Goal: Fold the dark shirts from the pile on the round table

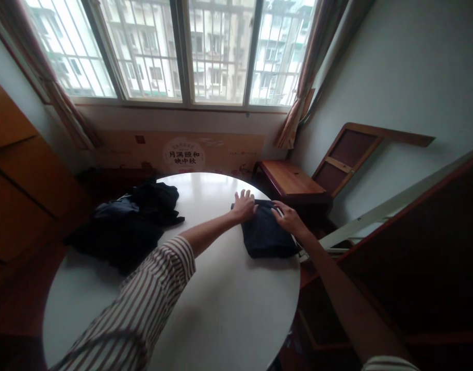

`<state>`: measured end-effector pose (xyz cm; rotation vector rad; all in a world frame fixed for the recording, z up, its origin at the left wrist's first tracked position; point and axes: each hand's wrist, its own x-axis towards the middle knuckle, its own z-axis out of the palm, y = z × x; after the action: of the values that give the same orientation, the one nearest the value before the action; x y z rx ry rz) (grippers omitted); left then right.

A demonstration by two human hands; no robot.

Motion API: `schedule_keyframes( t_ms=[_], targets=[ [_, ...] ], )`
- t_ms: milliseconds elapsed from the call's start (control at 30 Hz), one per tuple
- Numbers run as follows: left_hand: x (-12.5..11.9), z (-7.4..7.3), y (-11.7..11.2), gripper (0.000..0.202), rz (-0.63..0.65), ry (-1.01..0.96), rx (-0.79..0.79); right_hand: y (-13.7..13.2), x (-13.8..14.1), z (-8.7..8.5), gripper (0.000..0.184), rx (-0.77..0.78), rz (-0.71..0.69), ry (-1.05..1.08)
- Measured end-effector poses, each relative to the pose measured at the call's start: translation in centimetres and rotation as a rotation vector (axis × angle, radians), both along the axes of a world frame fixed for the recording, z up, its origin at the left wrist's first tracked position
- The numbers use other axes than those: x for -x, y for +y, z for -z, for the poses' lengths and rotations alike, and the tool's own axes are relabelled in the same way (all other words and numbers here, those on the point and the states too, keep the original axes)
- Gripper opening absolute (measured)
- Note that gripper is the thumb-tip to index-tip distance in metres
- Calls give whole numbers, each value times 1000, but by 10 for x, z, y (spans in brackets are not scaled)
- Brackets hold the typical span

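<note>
Folded garment: a folded dark navy garment is laid on the table, at 3 o'clock from the table's centre, close to the far rim.

Left hand: the left hand is pressed flat against the garment's near-left edge. A striped sleeve is pushed back along the forearm.

Right hand: the right hand is placed on the garment's top at its right side, with the bare forearm reaching in from 5 o'clock.

Fingers: the left fingers are spread and released, with nothing clenched. The right fingers are slightly curled over the cloth; whether a fold is being gripped cannot be told.

Table: a round white table carries the garment and the pile.

Pile: a loose heap of dark clothes lies at 9 o'clock, overhanging the rim. The left forearm is stretched across the table between the heap and the folded garment.

Around the table: a wooden bench stands at 1 o'clock, just beyond the rim, with a wooden framed panel propped behind it. An orange-brown wooden cabinet stands at 9 o'clock, and a pale rail runs just beside the right hand at 3 o'clock.

Beyond: a printed board leans beneath a barred window at 12 o'clock.
</note>
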<state>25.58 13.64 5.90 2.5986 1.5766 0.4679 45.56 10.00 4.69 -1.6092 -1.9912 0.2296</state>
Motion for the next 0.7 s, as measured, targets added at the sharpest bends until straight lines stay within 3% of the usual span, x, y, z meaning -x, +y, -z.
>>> schedule_keyframes(
  t_ms=[67,167,233,333,467,567,633,700],
  targets=[
    [-3,16,-43,56,104,67,-94,17,21,1,45,72,-148,-102],
    [-4,44,-101,76,210,67,15,36,50,11,52,257,-117,-259],
    [0,57,-126,78,253,33,64,42,62,21,55,310,-48,-301],
    [12,63,-145,77,331,-8,100,44,69,33,55,253,-10,-316],
    [43,52,-172,73,495,-3,121,42,70,31,54,235,10,-295],
    [85,32,-187,56,565,-16,171,32,84,18,53,163,11,-298],
    [122,15,-184,43,442,-59,160,19,103,8,55,50,-54,-307],
    [162,-4,-168,32,206,-148,82,5,127,0,57,-44,-164,-295]
  ],
)
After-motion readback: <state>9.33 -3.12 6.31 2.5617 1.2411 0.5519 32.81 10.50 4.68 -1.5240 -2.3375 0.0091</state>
